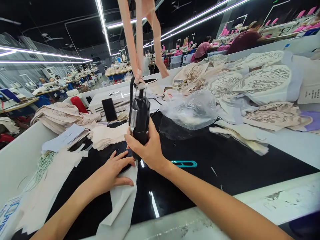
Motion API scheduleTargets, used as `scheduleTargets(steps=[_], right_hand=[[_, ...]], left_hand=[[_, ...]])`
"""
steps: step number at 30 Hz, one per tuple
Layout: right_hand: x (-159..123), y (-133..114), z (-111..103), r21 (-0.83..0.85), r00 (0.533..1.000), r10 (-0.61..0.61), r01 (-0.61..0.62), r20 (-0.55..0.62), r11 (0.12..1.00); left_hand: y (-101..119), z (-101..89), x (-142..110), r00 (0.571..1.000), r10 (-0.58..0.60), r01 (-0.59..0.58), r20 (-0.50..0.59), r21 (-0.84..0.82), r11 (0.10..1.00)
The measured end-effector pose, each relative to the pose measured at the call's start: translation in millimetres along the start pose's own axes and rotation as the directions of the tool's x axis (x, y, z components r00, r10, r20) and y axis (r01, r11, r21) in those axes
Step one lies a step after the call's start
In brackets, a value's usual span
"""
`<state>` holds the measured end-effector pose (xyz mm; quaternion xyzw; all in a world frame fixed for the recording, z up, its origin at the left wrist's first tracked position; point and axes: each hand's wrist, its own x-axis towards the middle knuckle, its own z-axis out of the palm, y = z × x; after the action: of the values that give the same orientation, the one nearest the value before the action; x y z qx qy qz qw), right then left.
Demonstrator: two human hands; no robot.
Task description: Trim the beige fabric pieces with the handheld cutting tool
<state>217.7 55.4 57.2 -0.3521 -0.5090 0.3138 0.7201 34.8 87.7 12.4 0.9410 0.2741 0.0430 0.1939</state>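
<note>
My right hand is wrapped round a black hand-held cutting tool that stands upright on the black glossy table. The tool hangs from peach fabric straps tied at its top. Its tip meets a pale piece of fabric near the front edge. My left hand lies flat on that fabric with fingers spread, just left of the tool's tip.
Teal thread snips lie right of my right wrist. A clear plastic bag, a phone, beige fabric stacks and lace-patterned pieces crowd the far half. Other people sit at sewing stations behind.
</note>
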Motion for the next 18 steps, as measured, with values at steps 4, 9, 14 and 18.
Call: scheduleTargets(steps=[4, 9, 14, 18], right_hand=[[0.8, 1.9, 1.6, 0.015, 1.0, -0.011, 0.011, 0.001, 1.0], [0.7, 6.9, 1.6, 0.024, 0.999, -0.033, 0.033, 0.016, 0.999], [0.4, 4.4, 3.1, 0.024, 0.999, -0.028, 0.027, 0.022, 0.999], [0.0, 3.0, 5.8, 0.038, 0.998, -0.055, 0.054, 0.029, 0.998]], left_hand=[[-0.1, -2.4, -1.3, 1.0, -0.007, 0.007, -0.003, 0.058, 0.998], [1.0, -5.4, -2.6, 0.999, -0.029, 0.028, 0.022, 0.073, 0.997], [-0.2, -5.9, -4.8, 1.0, -0.01, 0.01, -0.006, 0.078, 0.997], [-0.6, -6.7, -5.9, 1.0, -0.018, 0.016, 0.016, 0.075, 0.997]])
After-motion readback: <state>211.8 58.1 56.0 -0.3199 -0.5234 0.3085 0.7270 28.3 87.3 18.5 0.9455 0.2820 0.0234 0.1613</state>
